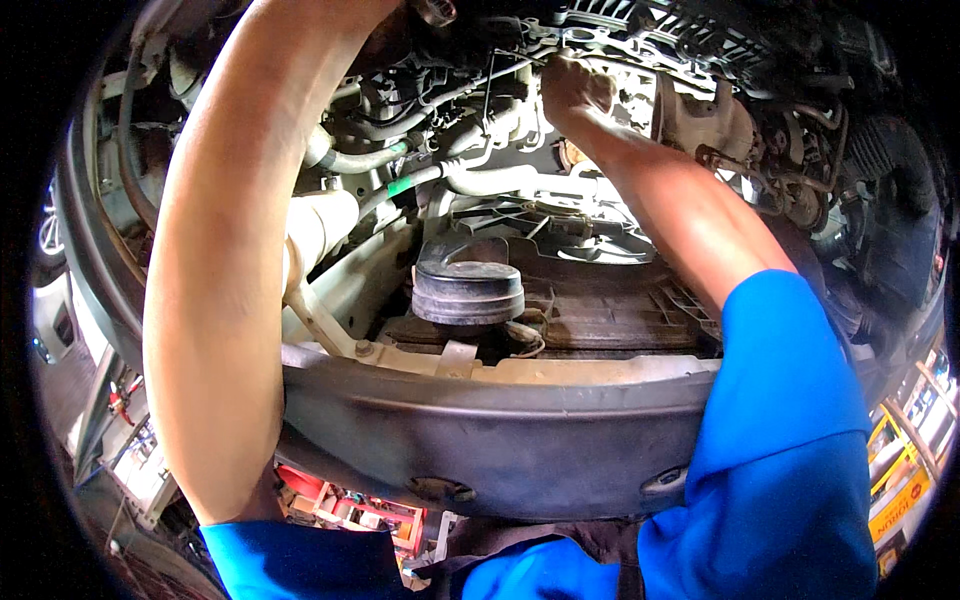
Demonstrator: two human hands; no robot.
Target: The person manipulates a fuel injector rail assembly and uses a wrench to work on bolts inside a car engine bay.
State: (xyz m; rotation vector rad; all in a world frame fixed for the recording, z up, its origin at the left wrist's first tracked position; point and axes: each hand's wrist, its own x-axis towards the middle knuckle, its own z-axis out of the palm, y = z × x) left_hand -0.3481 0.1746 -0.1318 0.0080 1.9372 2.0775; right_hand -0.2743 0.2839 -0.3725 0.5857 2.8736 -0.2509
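My right hand (578, 92) is closed in a fist deep in the engine bay, by the brightly lit metal parts at the back. What its fingers hold, if anything, is hidden. A thin rod or line (490, 76) runs up to the left side of this fist. My bare left forearm (225, 240) reaches up along the left side, and its hand lies beyond the top edge. Close to that wrist a round metal end (437, 11) shows at the top. Between my arms sit pale hoses (490, 180) with green tape and a black round horn-like part (468, 292).
The dark front bumper (490, 440) crosses in front of my body. Behind it runs a pale metal crossbar (600, 370). A black corrugated duct (880, 150) stands at the right. Below left is a red tool cart (340, 505); a yellow rack (900, 490) stands at the far right.
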